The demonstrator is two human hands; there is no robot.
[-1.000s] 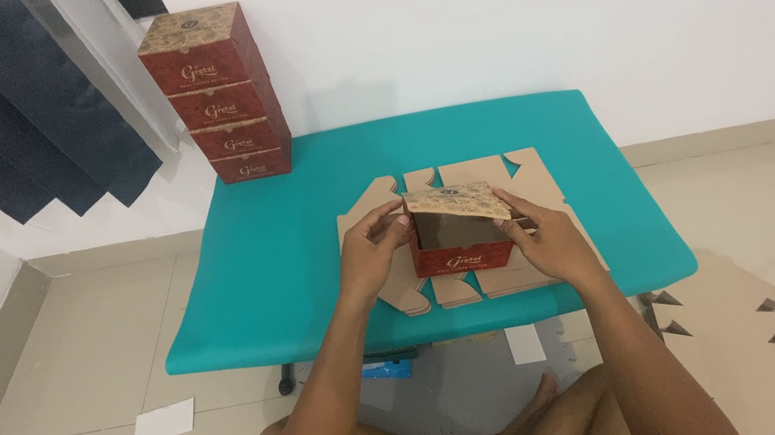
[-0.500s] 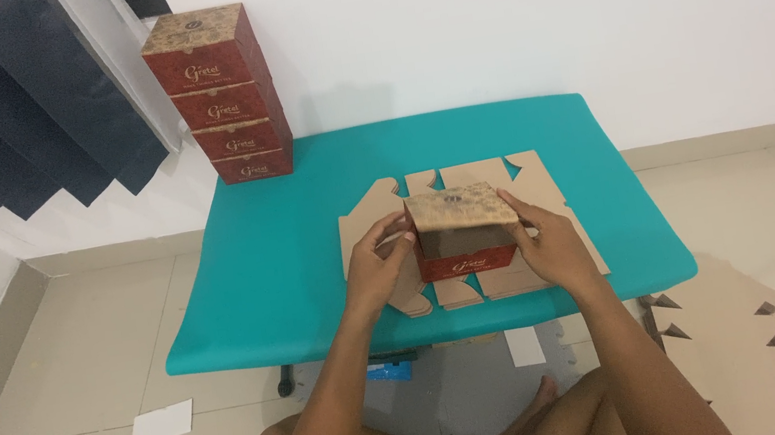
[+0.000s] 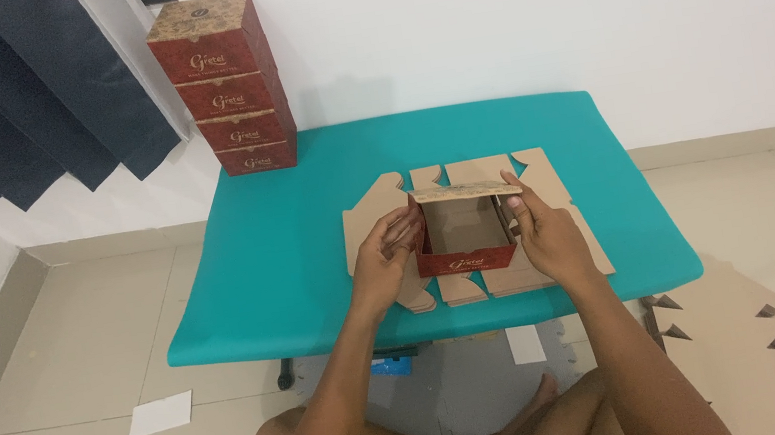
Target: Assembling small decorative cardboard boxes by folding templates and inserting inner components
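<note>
A small red and brown cardboard box (image 3: 464, 233) stands on flat cardboard blanks (image 3: 560, 185) on a teal table (image 3: 296, 250). Its top is open toward me and the brown inside shows. My left hand (image 3: 385, 255) grips the box's left wall. My right hand (image 3: 540, 226) holds the right wall, with its fingers on the raised back flap (image 3: 465, 192).
A stack of several finished red boxes (image 3: 223, 87) stands at the table's far left corner by the wall. More flat blanks (image 3: 748, 338) lie on the floor at the right. A white paper (image 3: 161, 415) lies on the tiles at the left. Dark curtains (image 3: 7, 99) hang at the upper left.
The box was closed and tilted in both hands; now it rests upright on the blanks with its top open and the back flap raised.
</note>
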